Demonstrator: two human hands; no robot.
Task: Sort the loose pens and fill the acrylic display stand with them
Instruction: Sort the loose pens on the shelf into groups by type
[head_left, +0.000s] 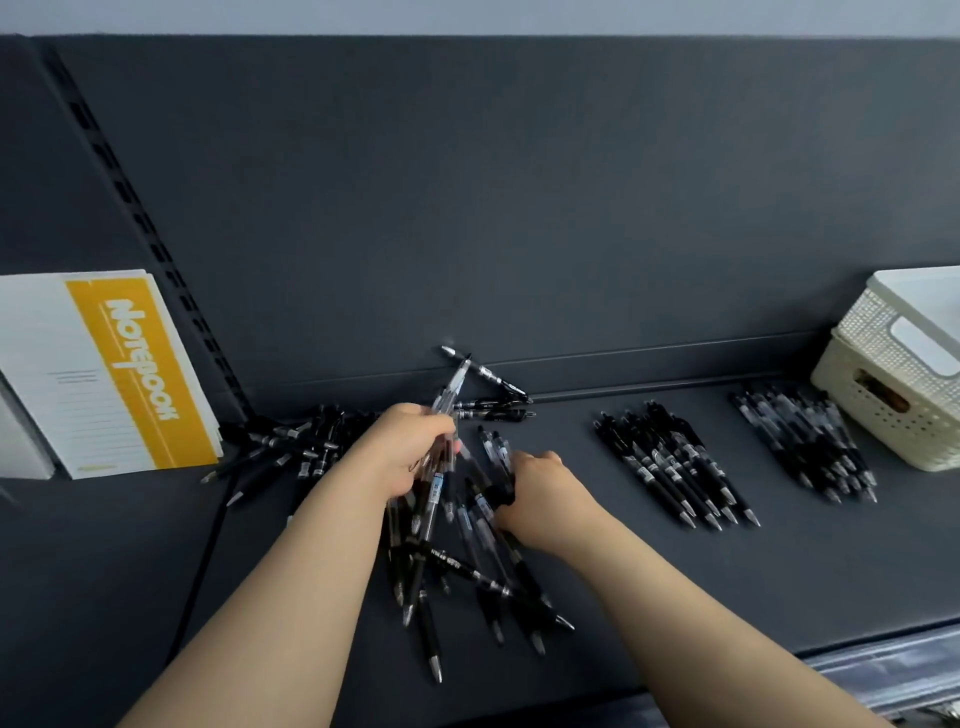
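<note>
1. Nearby: notebook (119, 374) at shelf (675, 582) left end, white baskets (898, 374) right, sorted pen rows (670, 467) between.
2. Mid-shelf, loose pens (467, 561) lie crisscrossed.
3. Gripped by left hand (410, 447), clear pens (452, 387) point toward back wall (519, 208).
4. Fingers of right hand (535, 488) curl into pile; hold unclear.

Soft, even, cool light fills the scene with no single source evident. It reads rather dim, since the dark shelf (675, 571) and back panel (519, 182) soak it up. Shadows are faint and soft-edged. The notebook (119, 374) and white basket (893, 395) are the brightest patches, slightly washed out. Metal pen tips glint. The clear pens (449, 395) in the left hand (410, 447) smear with motion blur, and the far-right pile (805, 447) is soft. Wide-angle distortion tilts the slotted rail (150, 244) and bends the shelf's front edge.
</note>
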